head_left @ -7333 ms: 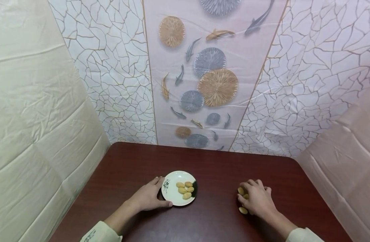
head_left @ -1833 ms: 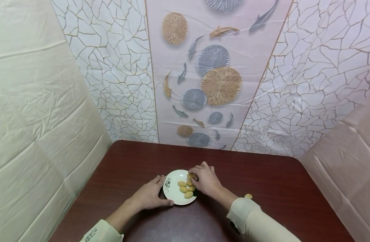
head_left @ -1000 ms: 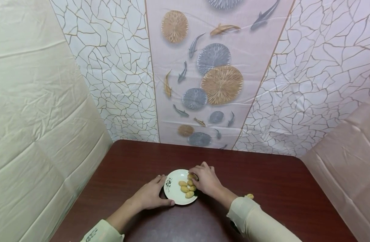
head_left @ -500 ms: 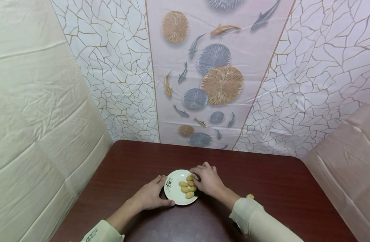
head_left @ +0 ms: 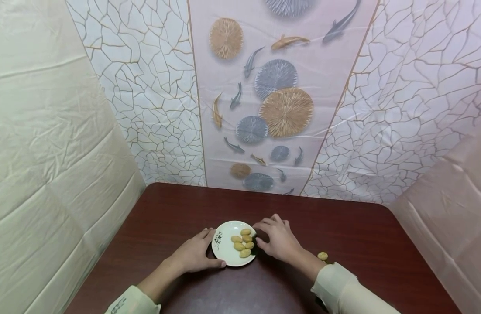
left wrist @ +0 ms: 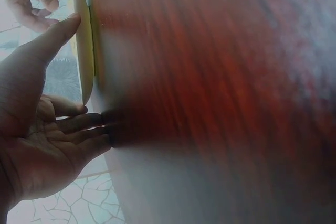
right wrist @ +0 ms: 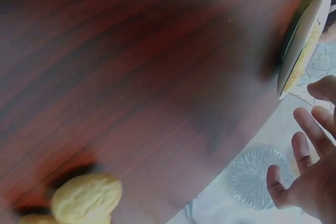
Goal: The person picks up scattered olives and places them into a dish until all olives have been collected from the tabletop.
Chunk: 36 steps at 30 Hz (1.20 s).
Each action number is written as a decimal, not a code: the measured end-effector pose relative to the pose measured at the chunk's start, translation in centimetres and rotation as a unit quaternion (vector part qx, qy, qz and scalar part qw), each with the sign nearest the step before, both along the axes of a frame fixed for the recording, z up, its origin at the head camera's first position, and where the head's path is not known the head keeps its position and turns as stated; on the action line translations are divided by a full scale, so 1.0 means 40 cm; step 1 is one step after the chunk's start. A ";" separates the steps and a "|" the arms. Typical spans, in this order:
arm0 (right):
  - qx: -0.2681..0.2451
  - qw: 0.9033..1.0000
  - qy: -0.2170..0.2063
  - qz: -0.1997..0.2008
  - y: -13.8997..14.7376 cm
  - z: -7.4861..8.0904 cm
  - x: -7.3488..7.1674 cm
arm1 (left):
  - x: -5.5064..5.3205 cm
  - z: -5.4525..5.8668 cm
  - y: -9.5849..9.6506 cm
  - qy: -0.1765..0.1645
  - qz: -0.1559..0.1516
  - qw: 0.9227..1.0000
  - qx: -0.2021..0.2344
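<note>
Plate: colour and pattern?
White plate, dark floral sprig one side, dark patch opposite; best in the head view.

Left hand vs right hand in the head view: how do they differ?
The bare left hand holds the rim of the round white plate; the bare right hand holds nothing. Left hand is at the plate's left side, right hand at its right. Left hand's thumb-to-finger gap is wider than the right hand's. Shared: pale sleeves.
</note>
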State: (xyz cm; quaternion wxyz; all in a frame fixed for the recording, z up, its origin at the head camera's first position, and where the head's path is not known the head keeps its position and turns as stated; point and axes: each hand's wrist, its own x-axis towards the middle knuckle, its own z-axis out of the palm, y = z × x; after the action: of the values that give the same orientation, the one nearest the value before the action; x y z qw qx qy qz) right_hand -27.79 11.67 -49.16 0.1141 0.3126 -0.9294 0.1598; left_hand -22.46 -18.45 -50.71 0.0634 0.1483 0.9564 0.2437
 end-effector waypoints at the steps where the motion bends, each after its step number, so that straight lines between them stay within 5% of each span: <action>1: 0.000 1.000 0.003 0.000 0.005 0.002 0.004 | 0.000 0.000 0.000 -0.001 0.001 1.000 -0.001; 36: 0.000 0.996 0.049 -0.075 0.193 0.019 0.097 | 0.005 0.007 0.005 -0.010 0.006 1.000 -0.003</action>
State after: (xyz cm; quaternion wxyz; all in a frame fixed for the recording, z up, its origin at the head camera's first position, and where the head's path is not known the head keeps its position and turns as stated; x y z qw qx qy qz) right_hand -23.91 19.40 -48.39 0.1713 0.2495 -0.9435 0.1353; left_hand -22.25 -18.24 -50.44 0.0720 0.1400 0.9572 0.2429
